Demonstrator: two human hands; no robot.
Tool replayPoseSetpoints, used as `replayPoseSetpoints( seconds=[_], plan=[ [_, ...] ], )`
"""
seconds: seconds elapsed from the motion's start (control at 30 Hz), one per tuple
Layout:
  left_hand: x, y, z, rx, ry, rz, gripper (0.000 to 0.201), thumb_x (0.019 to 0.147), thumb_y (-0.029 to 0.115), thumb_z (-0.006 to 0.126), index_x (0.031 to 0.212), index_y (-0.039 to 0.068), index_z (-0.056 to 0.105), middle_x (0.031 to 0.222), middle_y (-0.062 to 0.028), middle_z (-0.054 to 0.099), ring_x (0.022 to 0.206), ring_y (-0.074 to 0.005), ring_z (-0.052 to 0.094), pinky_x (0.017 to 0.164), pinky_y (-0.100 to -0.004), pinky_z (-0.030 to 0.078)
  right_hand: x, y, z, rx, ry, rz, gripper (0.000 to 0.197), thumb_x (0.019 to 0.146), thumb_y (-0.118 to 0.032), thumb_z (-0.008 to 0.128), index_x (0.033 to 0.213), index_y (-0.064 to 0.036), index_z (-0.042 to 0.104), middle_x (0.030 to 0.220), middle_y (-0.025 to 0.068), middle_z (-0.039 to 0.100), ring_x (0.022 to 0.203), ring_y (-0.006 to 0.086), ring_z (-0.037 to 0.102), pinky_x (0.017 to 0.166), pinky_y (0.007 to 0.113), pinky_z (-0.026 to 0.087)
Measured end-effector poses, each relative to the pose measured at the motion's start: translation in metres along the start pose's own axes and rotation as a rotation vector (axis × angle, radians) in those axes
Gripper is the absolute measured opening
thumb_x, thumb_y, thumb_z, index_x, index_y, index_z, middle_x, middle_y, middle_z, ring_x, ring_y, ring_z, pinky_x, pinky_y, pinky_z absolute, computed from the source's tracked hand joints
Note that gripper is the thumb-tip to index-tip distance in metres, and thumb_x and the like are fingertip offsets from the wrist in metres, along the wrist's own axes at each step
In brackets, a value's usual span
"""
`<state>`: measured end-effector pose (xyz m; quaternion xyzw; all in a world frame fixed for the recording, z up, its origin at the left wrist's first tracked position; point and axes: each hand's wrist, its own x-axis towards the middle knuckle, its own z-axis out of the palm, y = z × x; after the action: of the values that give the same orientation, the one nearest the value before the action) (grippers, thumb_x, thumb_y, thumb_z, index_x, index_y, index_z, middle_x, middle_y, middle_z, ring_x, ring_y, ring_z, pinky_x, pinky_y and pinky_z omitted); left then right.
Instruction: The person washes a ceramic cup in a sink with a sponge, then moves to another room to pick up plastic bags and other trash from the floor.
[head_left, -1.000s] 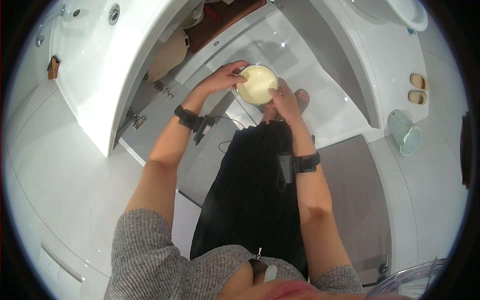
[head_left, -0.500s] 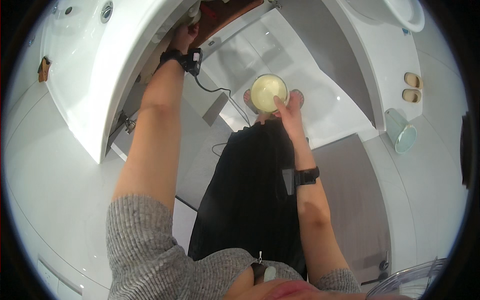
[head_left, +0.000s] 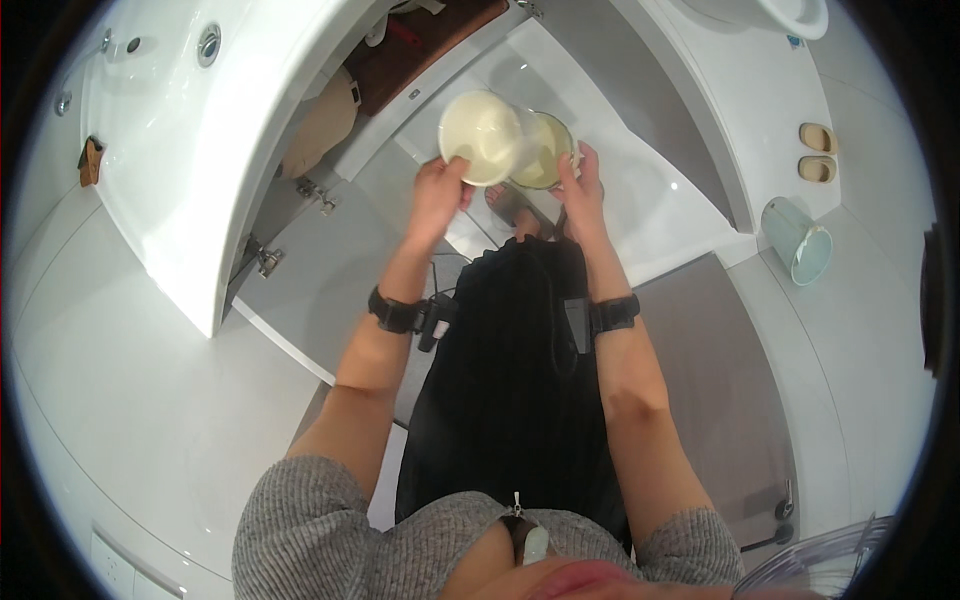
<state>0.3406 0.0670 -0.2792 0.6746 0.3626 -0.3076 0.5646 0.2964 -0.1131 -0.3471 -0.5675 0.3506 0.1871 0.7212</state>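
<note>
- Since half a second ago, the left hand [head_left: 440,195] has come back from inside the opened cabinet toward the middle, and it now carries a second bowl; the right hand [head_left: 582,185] has changed place only little.
- At far left is a glossy white basin [head_left: 150,190] with a metal drain [head_left: 208,45] in it.
- Next, under the basin edge, a beige rounded object [head_left: 325,130] sits in the cabinet, close to a brown board [head_left: 430,50]; what exactly this object is, I cannot tell.
- Left hand is closed on the near rim of a cream bowl [head_left: 480,138], with thumb over the edge. This bowl is tilted and slightly blurred, above the white floor.
- Just to its right, partly covered by it in the view, is a yellowish bowl [head_left: 550,148]. Whether the two bowls touch, I cannot tell.
- Right hand grips the yellowish bowl at its right side, thumb at the rim, fingers outside.
- Both bowls look light and stiff, I judge, with smooth walls that could slip if wet; the rim seems the surest place for holding. If they are fragile is not clear.
- At far right are beige slippers [head_left: 817,152] and a pale green bin [head_left: 798,240].
</note>
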Motion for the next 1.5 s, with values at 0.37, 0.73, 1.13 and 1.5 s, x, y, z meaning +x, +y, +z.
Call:
replayPoseSetpoints(
  seconds=[0.37,0.73,1.13,1.5],
  plan=[
    [-0.009,-0.013,0.027,0.224,-0.023,0.201,0.03,0.078,0.021,0.044,0.074,-0.005,0.058,0.057,-0.0142,0.056,0.05,-0.0209,0.054,0.053,-0.0311,0.043,-0.009,-0.004,-0.002,0.239,-0.13,-0.028,0.051,0.088,-0.046,0.042,0.129,-0.0162,0.031,0.121,0.003,0.041,0.104,0.0143,0.044,0.081,0.029,0.043],
    [-0.005,-0.02,0.025,-0.239,-0.139,0.127,0.049,0.073,0.004,0.05,0.12,0.002,0.041,0.098,-0.0085,0.057,0.085,-0.0207,0.056,0.068,-0.0297,0.048,-0.019,-0.011,-0.004,0.239,-0.242,-0.114,0.054,0.087,-0.036,0.051,0.132,-0.0143,0.029,0.122,0.0039,0.043,0.104,0.0136,0.046,0.081,0.028,0.043],
    [-0.001,-0.05,0.032,-0.073,0.119,0.334,0.041,0.076,0.003,0.049,0.116,-0.001,0.045,0.102,-0.0116,0.058,0.091,-0.0179,0.056,0.079,-0.0289,0.045,-0.02,0.0,0.005,0.228,-0.394,-0.072,0.076,0.082,-0.02,0.058,0.137,-0.0065,0.007,0.132,0.012,0.029,0.121,0.022,0.03,0.098,0.033,0.027],
    [-0.002,-0.039,0.02,-0.089,0.068,0.314,0.035,0.078,0.001,0.044,0.113,0.004,0.041,0.097,-0.0102,0.057,0.088,-0.017,0.055,0.078,-0.0289,0.044,-0.015,-0.002,0.009,0.177,-0.448,-0.131,0.086,0.074,-0.024,0.067,0.134,-0.0134,0.007,0.131,0.0104,0.026,0.119,0.0252,0.032,0.095,0.038,0.033]
  ],
)
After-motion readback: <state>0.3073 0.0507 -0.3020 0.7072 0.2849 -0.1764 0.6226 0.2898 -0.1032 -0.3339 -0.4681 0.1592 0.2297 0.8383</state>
